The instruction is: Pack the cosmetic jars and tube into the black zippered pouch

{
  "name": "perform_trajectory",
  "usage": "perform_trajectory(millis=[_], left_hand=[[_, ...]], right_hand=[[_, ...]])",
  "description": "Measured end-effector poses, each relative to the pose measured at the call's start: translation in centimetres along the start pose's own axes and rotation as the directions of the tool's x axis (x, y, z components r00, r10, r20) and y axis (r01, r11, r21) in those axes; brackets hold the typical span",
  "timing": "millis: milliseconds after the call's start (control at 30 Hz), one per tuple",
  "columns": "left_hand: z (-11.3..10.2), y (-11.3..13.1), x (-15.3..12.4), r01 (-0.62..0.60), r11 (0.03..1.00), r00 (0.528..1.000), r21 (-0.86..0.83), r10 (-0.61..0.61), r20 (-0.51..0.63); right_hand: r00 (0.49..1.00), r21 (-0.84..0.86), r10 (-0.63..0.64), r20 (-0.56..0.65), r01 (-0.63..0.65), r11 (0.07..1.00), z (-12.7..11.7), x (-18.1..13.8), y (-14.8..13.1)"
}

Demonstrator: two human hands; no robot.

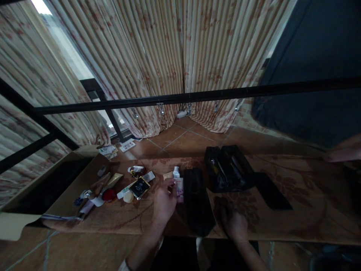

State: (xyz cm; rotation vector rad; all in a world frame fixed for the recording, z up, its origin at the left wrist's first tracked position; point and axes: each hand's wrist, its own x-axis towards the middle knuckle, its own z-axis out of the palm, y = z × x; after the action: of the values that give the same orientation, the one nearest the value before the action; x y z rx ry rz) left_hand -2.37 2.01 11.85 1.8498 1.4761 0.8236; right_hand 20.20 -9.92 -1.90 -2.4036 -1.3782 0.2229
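Note:
My left hand (164, 202) has its fingers curled around a small pink and white tube (178, 187) with a white cap, held over the patterned tabletop (296, 210). Just right of the tube lies a long black pouch (199, 201). My right hand (234, 223) rests on the table near its front edge, beside the pouch, with its fingers lying flat and nothing in them. Behind it stands an open black case (227, 171) with slim tools inside.
Several small cosmetics, among them a black compact (139, 187) and a red round item (109, 194), lie scattered at the left. An open cardboard box (42, 192) sits further left. A black flat lid (270, 195) lies right of the case. Another person's hand (342, 152) shows at the far right. A black bar (197, 96) crosses above.

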Motion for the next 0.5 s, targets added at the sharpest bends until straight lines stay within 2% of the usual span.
perform_trajectory(millis=[67, 133, 200, 367, 500], left_hand=[[0.1, -2.2, -0.2, 0.117, 0.980, 0.992, 0.159, -0.110, -0.057], [0.5, -4.0, -0.6, 0.145, 0.941, 0.989, 0.306, -0.142, -0.035], [1.1, -5.0, -1.1, 0.163, 0.911, 0.983, 0.378, -0.183, 0.016], [2.0, -5.1, -1.8, 0.276, 0.861, 0.916, 0.428, -0.371, 0.155], [2.2, -5.5, -1.1, 0.327, 0.899, 0.923, 0.290, -0.370, 0.106]], right_hand=[[1.000, 0.005, 0.005, 0.004, -0.005, 1.000, 0.1, 0.0, 0.1], [1.000, 0.010, 0.009, 0.006, -0.009, 1.000, 0.2, -0.1, 0.2], [1.000, -0.001, 0.008, 0.005, -0.008, 1.000, 0.3, -0.1, 0.2], [1.000, -0.023, -0.003, -0.005, 0.003, 1.000, 0.1, -0.1, 0.1], [1.000, -0.007, -0.001, 0.001, 0.001, 1.000, -0.1, -0.1, -0.1]])
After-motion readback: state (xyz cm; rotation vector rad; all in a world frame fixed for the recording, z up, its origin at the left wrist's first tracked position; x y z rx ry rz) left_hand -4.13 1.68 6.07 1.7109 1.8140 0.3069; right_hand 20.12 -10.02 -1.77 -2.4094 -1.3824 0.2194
